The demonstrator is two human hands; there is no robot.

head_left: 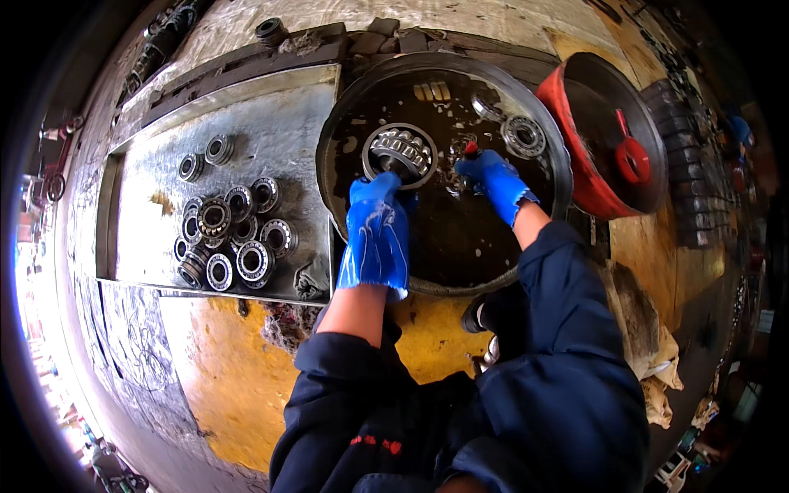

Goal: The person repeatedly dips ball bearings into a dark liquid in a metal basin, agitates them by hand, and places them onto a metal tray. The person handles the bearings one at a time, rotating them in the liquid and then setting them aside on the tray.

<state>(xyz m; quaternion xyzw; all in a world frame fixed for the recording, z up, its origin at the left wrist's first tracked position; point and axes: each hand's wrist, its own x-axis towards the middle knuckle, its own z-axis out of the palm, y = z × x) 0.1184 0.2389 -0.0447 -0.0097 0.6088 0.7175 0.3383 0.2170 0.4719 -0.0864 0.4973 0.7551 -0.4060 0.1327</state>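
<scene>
Both my hands wear blue rubber gloves and reach into a round metal basin [345,123] of dark liquid. My left hand [376,222] grips the near edge of a large roller bearing [400,150] that stands tilted in the liquid. My right hand [493,179] is closed on a small brush with a red handle [470,149], held against the bearing's right side. A second, smaller bearing [523,135] lies in the basin to the right, and a pale block [433,90] lies at the far side.
A shallow metal tray [279,115] to the left holds several cleaned bearings [233,238]. A red bucket [575,123] with a red-handled tool [631,156] stands at the right. Rags [657,370] lie at the lower right. The floor is yellow and oil-stained.
</scene>
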